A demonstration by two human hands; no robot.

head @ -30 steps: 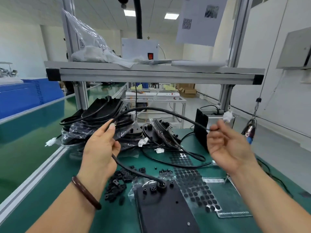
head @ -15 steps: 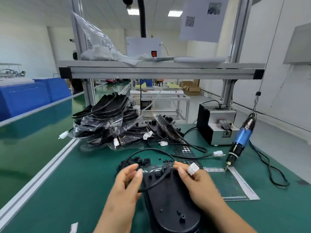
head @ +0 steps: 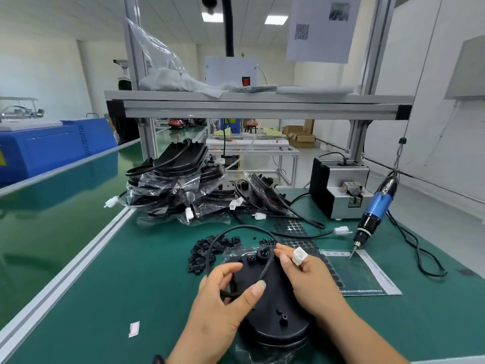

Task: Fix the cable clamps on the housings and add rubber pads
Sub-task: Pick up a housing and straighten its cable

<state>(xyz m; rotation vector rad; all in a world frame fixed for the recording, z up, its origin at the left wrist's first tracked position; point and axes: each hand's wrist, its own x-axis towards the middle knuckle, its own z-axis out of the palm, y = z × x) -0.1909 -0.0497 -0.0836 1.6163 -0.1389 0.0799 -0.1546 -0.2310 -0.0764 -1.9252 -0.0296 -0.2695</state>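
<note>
A worker's left hand [head: 223, 306] curls thumb and fingers around a loop of thin black cable [head: 241, 226], gripping it just above a black housing [head: 273, 313] on the bench [head: 118, 285]. The right hand [head: 312, 282] pinches the cable's white, blocky plug [head: 299, 255] in its fingers, its heel resting against the housing's right side.

The housing lies flat in front of the worker, a smooth, matt plastic oval. Its long axis runs away from the worker, with the rounded end nearest them. The far end, where the cable enters through a round collar, points toward the back of the bench. From there the cable arcs up and left in a wide hoop and comes back to the left hand.

Just beyond the housing on the left is a loose heap of small black clamps [head: 202, 254]. To the right lies a clear sheet dotted with round black pads [head: 296, 231]. A blue-bodied screwdriver [head: 375, 208] hangs tip-down over the sheet's far corner, near a boxy metal feeder [head: 338, 190]. At the back, more housings in crinkled clear bags [head: 181, 185] are stacked in a pile.
</note>
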